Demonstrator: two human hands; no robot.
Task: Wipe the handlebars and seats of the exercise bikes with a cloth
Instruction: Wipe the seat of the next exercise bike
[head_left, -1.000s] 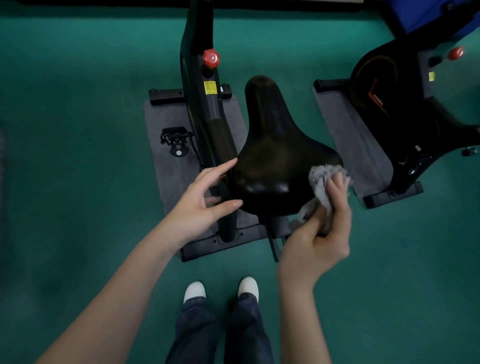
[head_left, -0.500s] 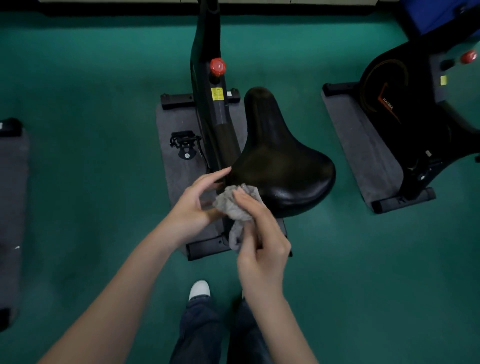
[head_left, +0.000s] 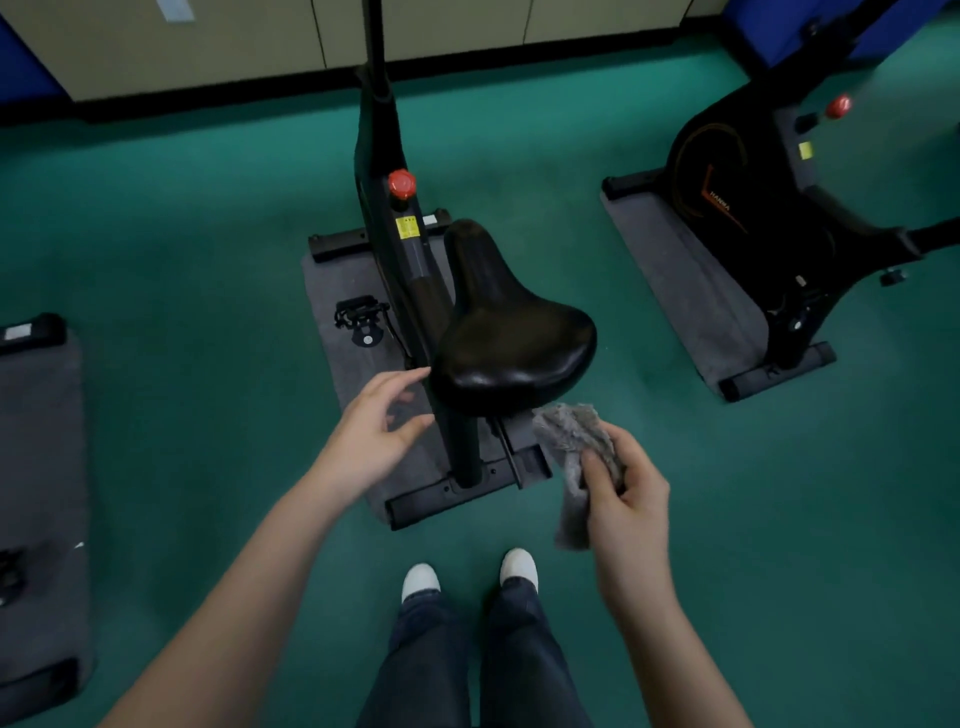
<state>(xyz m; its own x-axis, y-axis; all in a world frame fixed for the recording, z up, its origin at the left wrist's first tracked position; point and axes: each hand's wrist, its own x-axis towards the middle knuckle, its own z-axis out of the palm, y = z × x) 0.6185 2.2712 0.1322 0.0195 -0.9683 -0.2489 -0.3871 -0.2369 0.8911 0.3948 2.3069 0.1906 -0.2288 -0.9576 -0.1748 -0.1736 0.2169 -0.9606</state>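
The right hand is clutching a grey cloth, half hiding it. The left hand is hovering slack-fingered, possibly touching the saddle.

cloth right of seat, below it.

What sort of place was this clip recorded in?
Probably a gym or spin room: the near exercise bike and a second bike stand on grey mats over green flooring. The right hand holds a cloth.
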